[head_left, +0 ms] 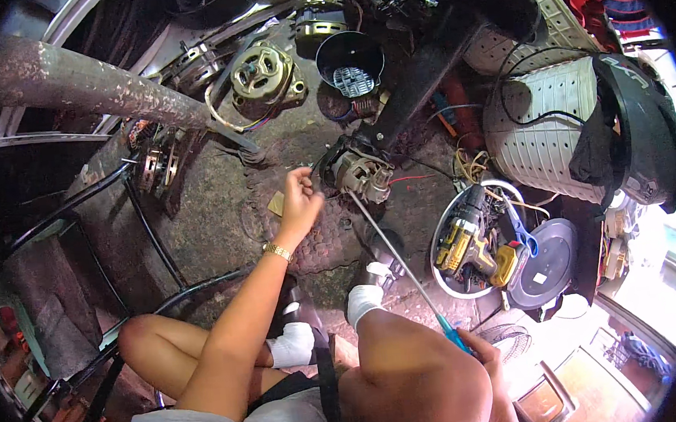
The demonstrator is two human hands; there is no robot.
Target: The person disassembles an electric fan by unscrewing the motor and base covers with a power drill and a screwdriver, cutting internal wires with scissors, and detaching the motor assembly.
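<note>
A long screwdriver (388,243) with a teal handle is gripped by my right hand (482,352) beside my knee. Its thin shaft slants up and left, the tip at the lower edge of a small electric motor (363,173). The motor sits on the floor below a dark upright bar, with a red wire sticking out to its right. Just left of the motor is my left hand (301,202), its fingers curled together next to a dark wire. What they pinch, if anything, is too small to make out.
Several other motors, such as a round one (264,78), stand farther back near a black bucket (350,63). At right, a white tub (445,286) holds a yellow-and-black drill (463,237) and blue-handled scissors (521,232). A perforated white drum (538,128) lies beyond. Black metal tubing (152,225) runs at left.
</note>
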